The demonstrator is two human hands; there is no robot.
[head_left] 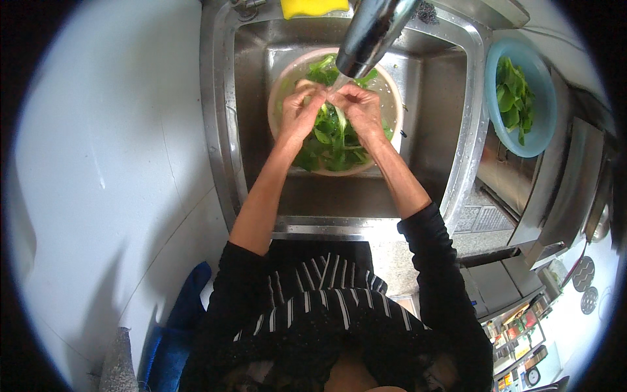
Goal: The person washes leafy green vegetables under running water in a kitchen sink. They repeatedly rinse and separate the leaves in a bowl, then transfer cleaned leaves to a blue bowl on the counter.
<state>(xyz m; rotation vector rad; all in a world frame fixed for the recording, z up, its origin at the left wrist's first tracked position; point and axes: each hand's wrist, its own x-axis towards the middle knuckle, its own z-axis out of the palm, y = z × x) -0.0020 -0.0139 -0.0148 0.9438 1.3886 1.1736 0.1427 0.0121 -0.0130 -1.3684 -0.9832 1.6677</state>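
Observation:
Leafy greens [338, 142] lie in water in a pale pink basin [398, 112], which stands inside a stainless steel sink [338, 196]. Over the basin my left hand [303, 108] and my right hand [360, 108] meet at the fingertips, both pinching the pale stem end of a green [341, 120] whose leaves hang down into the basin. Just above my fingers, water runs from a dark metal faucet spout [365, 54]. The fingers partly hide where the stem is held.
A light blue basin [548, 103] holding more leafy greens [514, 98] stands right of the sink. A yellow sponge [313, 7] and a dark scouring pad [427, 12] lie at the sink's far rim. A white wall [122, 108] rises on the left.

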